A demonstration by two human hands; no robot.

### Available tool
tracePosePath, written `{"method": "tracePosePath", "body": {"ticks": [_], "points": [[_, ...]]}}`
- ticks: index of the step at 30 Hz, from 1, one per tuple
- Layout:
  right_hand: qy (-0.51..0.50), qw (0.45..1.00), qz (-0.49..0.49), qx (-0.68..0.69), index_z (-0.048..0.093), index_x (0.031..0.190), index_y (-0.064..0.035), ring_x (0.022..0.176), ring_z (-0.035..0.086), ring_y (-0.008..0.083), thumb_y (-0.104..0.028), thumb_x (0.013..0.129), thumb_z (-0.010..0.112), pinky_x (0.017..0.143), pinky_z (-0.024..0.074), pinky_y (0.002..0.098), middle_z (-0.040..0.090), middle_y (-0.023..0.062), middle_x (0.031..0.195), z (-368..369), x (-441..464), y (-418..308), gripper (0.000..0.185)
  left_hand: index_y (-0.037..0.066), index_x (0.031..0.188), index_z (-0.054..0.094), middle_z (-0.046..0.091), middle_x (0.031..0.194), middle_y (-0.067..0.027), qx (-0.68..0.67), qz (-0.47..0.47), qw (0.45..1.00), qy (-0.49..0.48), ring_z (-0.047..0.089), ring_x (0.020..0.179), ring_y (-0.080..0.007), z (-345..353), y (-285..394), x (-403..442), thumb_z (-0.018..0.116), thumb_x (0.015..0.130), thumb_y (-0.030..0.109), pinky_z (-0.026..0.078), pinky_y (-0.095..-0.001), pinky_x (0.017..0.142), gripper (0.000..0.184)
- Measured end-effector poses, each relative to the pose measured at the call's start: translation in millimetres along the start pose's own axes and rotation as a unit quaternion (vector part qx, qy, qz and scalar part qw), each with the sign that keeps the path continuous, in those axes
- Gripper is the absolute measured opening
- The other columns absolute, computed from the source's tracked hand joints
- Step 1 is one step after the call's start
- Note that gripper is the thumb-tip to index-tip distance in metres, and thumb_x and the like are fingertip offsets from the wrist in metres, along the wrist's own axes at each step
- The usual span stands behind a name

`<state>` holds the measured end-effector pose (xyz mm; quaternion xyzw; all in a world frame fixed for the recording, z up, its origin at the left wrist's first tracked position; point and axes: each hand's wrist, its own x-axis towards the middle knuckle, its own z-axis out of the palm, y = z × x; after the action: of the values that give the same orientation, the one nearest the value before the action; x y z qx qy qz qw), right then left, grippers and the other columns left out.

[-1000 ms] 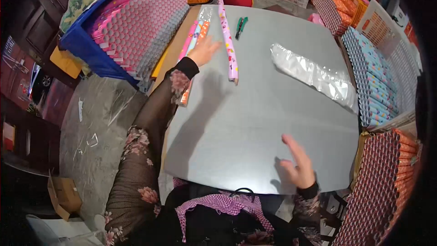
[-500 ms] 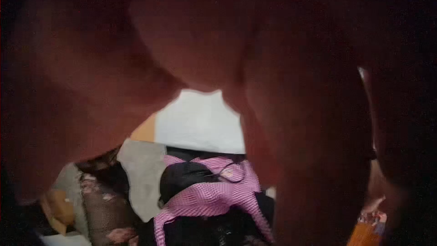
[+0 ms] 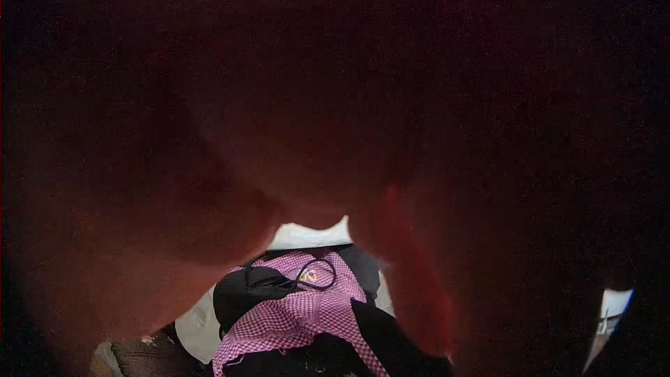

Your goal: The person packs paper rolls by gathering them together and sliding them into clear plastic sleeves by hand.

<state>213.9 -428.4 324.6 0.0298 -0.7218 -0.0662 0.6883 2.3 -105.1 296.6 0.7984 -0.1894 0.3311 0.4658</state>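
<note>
Head view | blurred fingers [image 3: 307, 185] are covering the lens, spread and grip impossible to tell | pink checkered cloth [image 3: 317, 311] is showing below them | fingers are hiding more surface [image 3: 309, 237] than earlier

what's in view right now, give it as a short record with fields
view: mostly blocked by a dark reddish blur, likely a hand very close to the lens
which hand: cannot tell
held: nothing can be made out
cloth: pink and white checked cloth, over black clothing
cord: thin black loop against the checked cloth
sleeve: dark sleeve, lower left
pale patch: small pale surface, above the cloth
right side: narrow bright gap, contents unclear
</note>
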Motion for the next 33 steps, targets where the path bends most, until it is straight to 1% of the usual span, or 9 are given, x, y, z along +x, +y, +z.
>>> {"method": "tracePosePath", "body": {"ticks": [3, 7, 10, 15, 19, 23, 29, 31, 33], "points": [[-0.026, 0.983, -0.091, -0.158, 0.065, 0.104, -0.0031, 0.093, 0.065, 0.0197, -0.016, 0.100, 0.047, 0.087, 0.0511, 0.0360, 0.070, 0.0087, 0.102, 18, 18, 19, 0.023, -0.002, 0.142, 0.032, 0.057, 0.120, -0.0213, 0.023, -0.004, 1.000, 0.015, 0.061, 0.104, -0.0271, -12, -1, -8, 0.038, 0.100, 0.050, 0.047, -0.0378, 0.095, 0.067], [0.061, 0.967, -0.143, 0.201, 0.067, 0.113, -0.0114, 0.111, 0.058, 0.0144, -0.031, 0.100, 0.050, 0.106, 0.0351, 0.0357, 0.068, 0.0060, 0.112, 2, -18, 80, 0.029, -0.002, 0.140, 0.034, 0.058, 0.118, -0.0210, 0.050, -0.016, 0.998, 0.019, 0.061, 0.103, -0.0264, -25, -3, -16, 0.039, 0.100, 0.049, 0.046, -0.0377, 0.095, 0.065], [0.157, 0.969, 0.164, -0.103, 0.056, 0.100, -0.0068, 0.069, 0.049, 0.0173, -0.030, 0.090, 0.058, 0.063, 0.0340, 0.0414, 0.047, 0.0014, 0.079, -8, -32, 88, 0.025, -0.002, 0.139, 0.036, 0.058, 0.116, -0.0207, 0.073, -0.052, 0.996, 0.019, 0.061, 0.102, -0.0258, -34, -1, -28, 0.039, 0.100, 0.047, 0.046, -0.0376, 0.095, 0.063], [0.000, 0.969, 0.241, 0.055, 0.040, 0.144, -0.0077, 0.089, 0.061, 0.0315, -0.043, 0.104, 0.035, 0.086, 0.0457, 0.0575, 0.056, 0.0190, 0.118, -17, -49, 114, 0.054, -0.003, 0.137, 0.039, 0.059, 0.114, -0.0203, 0.131, -0.095, 0.987, 0.024, 0.061, 0.101, -0.0249, -46, 8, -45, 0.040, 0.100, 0.045, 0.046, -0.0374, 0.095, 0.061], [0.033, 0.970, 0.228, 0.081, 0.036, 0.145, -0.0068, 0.084, 0.063, 0.0340, -0.041, 0.104, 0.032, 0.079, 0.0483, 0.0576, 0.054, 0.0235, 0.118, -3, -52, 132, 0.053, -0.003, 0.136, 0.041, 0.059, 0.112, -0.0200, 0.167, -0.134, 0.977, 0.028, 0.061, 0.101, -0.0241, -51, 16, -60, 0.041, 0.101, 0.044, 0.046, -0.0373, 0.095, 0.059], [0.023, 0.932, 0.338, -0.130, 0.060, 0.111, -0.0063, 0.073, 0.038, 0.0154, -0.026, 0.094, 0.046, 0.073, 0.0283, 0.0348, 0.051, 0.0066, 0.093, -21, -58, 102, 0.030, -0.003, 0.135, 0.043, 0.060, 0.110, -0.0197, 0.172, -0.183, 0.968, 0.016, 0.061, 0.100, -0.0234, -42, 12, -78, 0.041, 0.101, 0.042, 0.046, -0.0372, 0.095, 0.057], [0.111, 0.896, 0.319, -0.289, 0.057, 0.116, 0.0083, 0.069, 0.059, 0.0218, -0.014, 0.098, 0.047, 0.069, 0.0510, 0.0353, 0.066, 0.0153, 0.096, -149, -96, 70, 0.030, -0.003, 0.122, 0.055, 0.063, 0.106, -0.0157, 0.179, -0.360, 0.916, -0.003, 0.061, 0.101, -0.0209, 54, 1, 15, 0.051, 0.098, 0.024, 0.046, -0.0346, 0.093, 0.037], [0.163, 0.837, 0.364, -0.373, 0.057, 0.114, 0.0088, 0.067, 0.060, 0.0181, -0.011, 0.100, 0.045, 0.064, 0.0507, 0.0277, 0.066, 0.0139, 0.090, -143, -121, 87, 0.027, -0.002, 0.114, 0.060, 0.064, 0.102, -0.0133, 0.170, -0.350, 0.914, -0.115, 0.062, 0.098, -0.0239, 93, -33, 13, 0.058, 0.092, 0.015, 0.049, -0.0346, 0.087, 0.027], [0.177, 0.777, 0.449, -0.403, 0.058, 0.114, 0.0068, 0.068, 0.059, 0.0128, -0.010, 0.100, 0.048, 0.062, 0.0491, 0.0239, 0.065, 0.0115, 0.090, -162, -136, 133, 0.025, -0.001, 0.112, 0.060, 0.062, 0.094, -0.0150, 0.248, -0.081, 0.905, -0.336, 0.062, 0.088, -0.0299, 112, -74, 43, 0.062, 0.087, 0.015, 0.051, -0.0379, 0.072, 0.030]]}}
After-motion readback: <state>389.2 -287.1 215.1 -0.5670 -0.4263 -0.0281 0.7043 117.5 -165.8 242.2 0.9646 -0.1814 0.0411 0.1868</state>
